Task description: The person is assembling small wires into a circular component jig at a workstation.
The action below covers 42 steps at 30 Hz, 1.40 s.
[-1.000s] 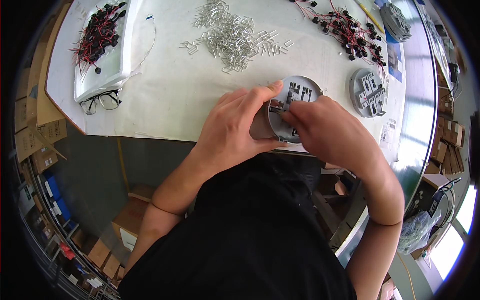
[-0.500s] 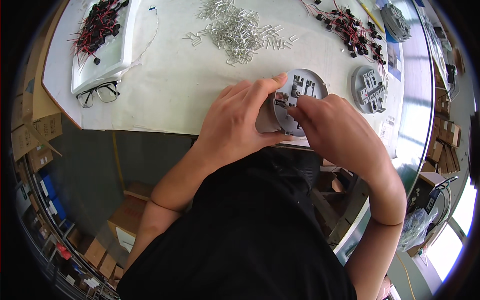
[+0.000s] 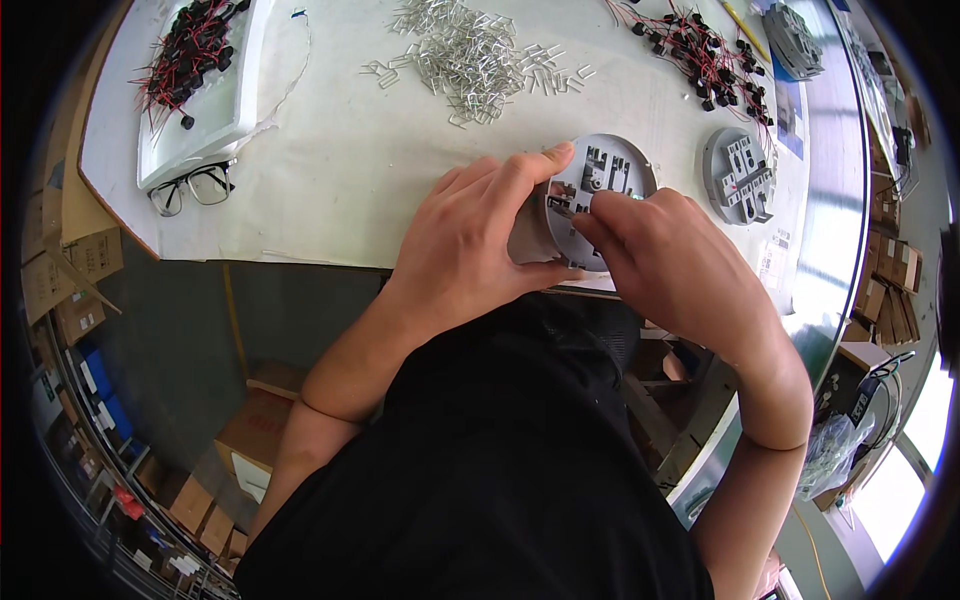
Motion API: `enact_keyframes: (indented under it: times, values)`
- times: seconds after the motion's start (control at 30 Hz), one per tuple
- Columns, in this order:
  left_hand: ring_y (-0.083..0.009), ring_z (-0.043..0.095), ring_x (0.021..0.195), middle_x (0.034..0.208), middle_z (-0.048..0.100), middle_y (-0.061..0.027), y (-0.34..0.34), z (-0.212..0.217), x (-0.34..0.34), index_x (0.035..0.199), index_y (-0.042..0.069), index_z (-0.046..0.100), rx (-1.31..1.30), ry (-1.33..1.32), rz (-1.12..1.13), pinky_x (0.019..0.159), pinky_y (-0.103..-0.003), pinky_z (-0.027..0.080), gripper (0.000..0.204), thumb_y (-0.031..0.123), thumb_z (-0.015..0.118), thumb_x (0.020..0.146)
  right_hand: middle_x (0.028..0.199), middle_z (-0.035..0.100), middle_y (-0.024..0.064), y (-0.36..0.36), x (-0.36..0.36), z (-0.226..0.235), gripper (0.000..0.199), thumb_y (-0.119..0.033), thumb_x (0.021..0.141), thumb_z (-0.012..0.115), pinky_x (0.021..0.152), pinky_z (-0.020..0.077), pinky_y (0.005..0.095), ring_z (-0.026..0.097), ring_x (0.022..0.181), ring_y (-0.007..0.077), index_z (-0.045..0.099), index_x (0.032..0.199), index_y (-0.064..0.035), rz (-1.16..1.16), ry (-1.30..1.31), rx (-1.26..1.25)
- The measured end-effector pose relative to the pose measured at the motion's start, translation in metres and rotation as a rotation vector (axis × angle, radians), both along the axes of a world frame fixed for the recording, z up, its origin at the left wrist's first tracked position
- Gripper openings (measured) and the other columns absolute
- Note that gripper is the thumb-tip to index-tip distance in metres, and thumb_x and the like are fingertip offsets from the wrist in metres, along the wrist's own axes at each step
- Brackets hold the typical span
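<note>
A round grey plastic housing (image 3: 628, 166) with slots and dark cut-outs sits at the table's front edge. My left hand (image 3: 462, 240) grips its left side, the fingertips on the upper rim and the thumb at the lower rim. My right hand (image 3: 672, 255) is closed in a pinch over the housing's lower right part. From its fingertips a small silvery metal piece (image 3: 564, 209) points left into a slot; its exact kind is partly hidden by the fingers. Beyond the housing lies a loose pile of U-shaped metal pins (image 3: 475, 65).
To the right stands a second grey housing (image 3: 740, 178), with another grey part (image 3: 792, 42) farther back. Black components with red wires (image 3: 705, 60) lie near a yellow pencil-like stick (image 3: 745, 30). At left, a white foam tray (image 3: 195, 150) holds similar wired parts; eyeglasses (image 3: 195, 188) lie beside it.
Almost nothing differs. The table's contents appear shifted slightly left and up in the view; both hands keep their hold on the housing and the metal piece.
</note>
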<state>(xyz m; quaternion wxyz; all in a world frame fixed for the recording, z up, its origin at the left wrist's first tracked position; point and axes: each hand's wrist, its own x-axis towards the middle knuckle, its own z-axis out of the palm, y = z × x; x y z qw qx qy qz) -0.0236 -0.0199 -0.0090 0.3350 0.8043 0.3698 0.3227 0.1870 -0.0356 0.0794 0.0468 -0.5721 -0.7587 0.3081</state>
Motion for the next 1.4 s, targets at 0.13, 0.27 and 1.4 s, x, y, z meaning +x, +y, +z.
enact_keyframes:
  times: [0.13,0.27,1.4]
  values:
    - [-0.0228,0.067,0.088,0.109,0.073,-0.0051,0.001,-0.003,0.002,0.149,0.008,0.061,0.072,-0.033,0.022,0.087,-0.039,0.057,0.103,0.028,0.105,0.058,0.071,0.063,0.025,0.001,-0.001,0.0,0.026,-0.018,0.104,0.068,0.065,0.0473,0.0556,0.061,0.072,0.0497,0.065,0.085,-0.0001,-0.017,0.015,-0.021]
    - [-0.026,0.069,0.099,0.115,0.073,-0.004,0.001,0.0,0.001,0.148,0.012,0.057,0.021,-0.021,0.003,0.092,-0.043,0.054,0.093,0.026,0.1,0.066,0.071,0.063,0.025,0.001,0.0,-0.001,0.026,-0.018,0.104,0.068,0.065,0.048,0.0552,0.061,0.072,0.0495,0.065,0.085,-0.0003,-0.013,0.003,-0.005]
    - [-0.0274,0.071,0.101,0.117,0.074,-0.0102,0.006,0.004,-0.007,0.146,0.007,0.058,-0.195,-0.063,-0.026,0.09,-0.04,0.056,0.081,0.011,0.095,0.074,0.074,0.067,0.0198,0.001,0.022,-0.006,0.018,-0.021,0.097,0.075,0.066,0.0527,0.0546,0.068,0.072,0.0445,0.072,0.093,-0.0042,0.017,-0.112,0.049]
